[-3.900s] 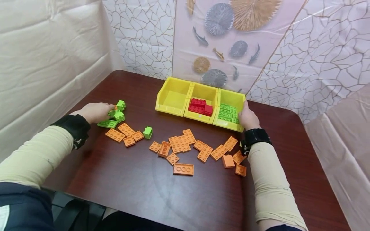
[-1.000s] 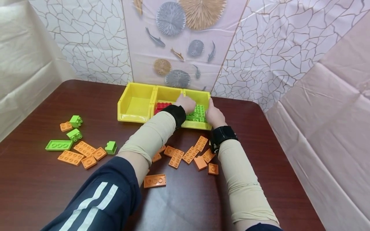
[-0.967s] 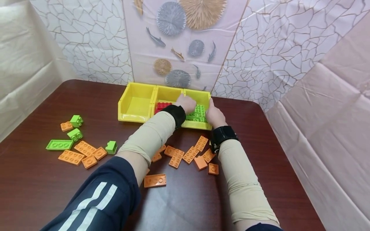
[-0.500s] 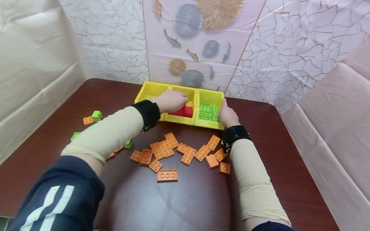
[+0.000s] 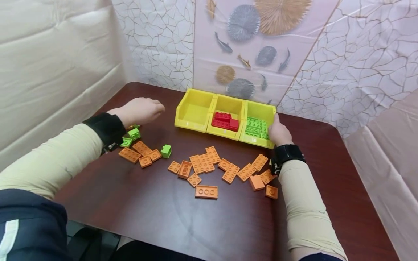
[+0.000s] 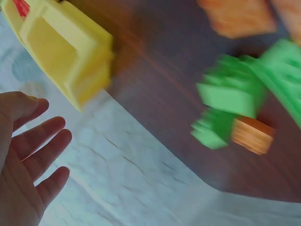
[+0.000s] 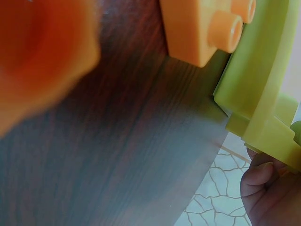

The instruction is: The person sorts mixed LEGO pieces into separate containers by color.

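My left hand (image 5: 142,110) hovers above the far left of the table, and in the left wrist view its fingers are spread and hold nothing. Below and beside it lie green bricks (image 5: 134,133), partly hidden by the wrist. Through the left wrist camera a small orange brick (image 6: 253,135) touches the blurred green ones. My right hand (image 5: 280,133) grips the outer side rim of the right yellow bin (image 5: 256,141), fingers curled on its edge. Green bricks (image 5: 256,127) fill much of that bin; red bricks (image 5: 223,120) lie in the middle bin (image 5: 222,133).
The left yellow bin (image 5: 196,112) is joined to the other two. Orange bricks (image 5: 202,162) are scattered in front of the bins, with more orange bricks (image 5: 142,148) at the left. A single green brick (image 5: 166,151) stands between these groups. The table edge (image 5: 130,237) runs along the front.
My left hand has swung from the right bin, across the middle and left ones, to above the left-hand bricks. The right hand has kept its hold on the bin. The head view has turned left.
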`<state>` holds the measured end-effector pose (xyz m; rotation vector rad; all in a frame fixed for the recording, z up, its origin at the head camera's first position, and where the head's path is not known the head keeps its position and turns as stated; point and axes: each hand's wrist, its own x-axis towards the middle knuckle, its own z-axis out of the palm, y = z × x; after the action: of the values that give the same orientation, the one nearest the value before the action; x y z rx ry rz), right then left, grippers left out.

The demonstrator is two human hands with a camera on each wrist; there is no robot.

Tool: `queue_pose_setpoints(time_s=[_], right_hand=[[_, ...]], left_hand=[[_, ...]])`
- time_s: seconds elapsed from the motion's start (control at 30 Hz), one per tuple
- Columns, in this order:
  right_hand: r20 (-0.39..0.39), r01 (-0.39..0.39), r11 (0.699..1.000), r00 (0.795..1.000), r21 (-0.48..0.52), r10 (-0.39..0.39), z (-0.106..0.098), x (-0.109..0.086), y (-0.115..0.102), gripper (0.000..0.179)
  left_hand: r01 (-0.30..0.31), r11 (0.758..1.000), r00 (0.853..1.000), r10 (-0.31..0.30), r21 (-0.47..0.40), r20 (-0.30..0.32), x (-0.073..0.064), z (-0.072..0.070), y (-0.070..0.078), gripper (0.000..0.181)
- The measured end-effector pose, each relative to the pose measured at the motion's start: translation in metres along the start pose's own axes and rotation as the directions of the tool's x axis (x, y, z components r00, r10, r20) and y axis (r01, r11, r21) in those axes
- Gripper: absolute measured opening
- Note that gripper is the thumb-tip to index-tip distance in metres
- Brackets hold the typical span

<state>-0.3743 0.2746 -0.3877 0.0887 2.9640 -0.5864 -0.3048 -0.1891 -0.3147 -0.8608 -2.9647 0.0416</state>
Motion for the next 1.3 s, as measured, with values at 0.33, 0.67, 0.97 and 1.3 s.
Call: queue_pose_setpoints(time_s=[0.33,0.67,0.97,1.3], right_hand=[[0.023,-0.01,1.0,1.0,0.009,0.009,-0.002,-0.003,-0.004,0.062],[0.016,-0.011,1.0,1.0,0.007,0.011,-0.004,-0.002,-0.002,0.062],[0.008,0.017,1.0,1.0,0.008,-0.017,0.0,-0.001,-0.002,0.062],[0.004,0.017,1.0,1.0,-0.002,-0.017,0.002,0.003,0.0,0.062]], left_hand=[[0.066,0.998,0.991,-0.066,0.01,0.118,-0.076,0.026,-0.034,0.005],[0.145,0.987,0.962,-0.127,-0.061,0.242,-0.098,0.045,-0.048,0.03],[0.142,0.987,0.952,-0.115,-0.077,0.284,-0.1,0.046,-0.045,0.027],[0.162,0.984,0.947,-0.133,-0.078,0.292,-0.107,0.048,-0.048,0.012]])
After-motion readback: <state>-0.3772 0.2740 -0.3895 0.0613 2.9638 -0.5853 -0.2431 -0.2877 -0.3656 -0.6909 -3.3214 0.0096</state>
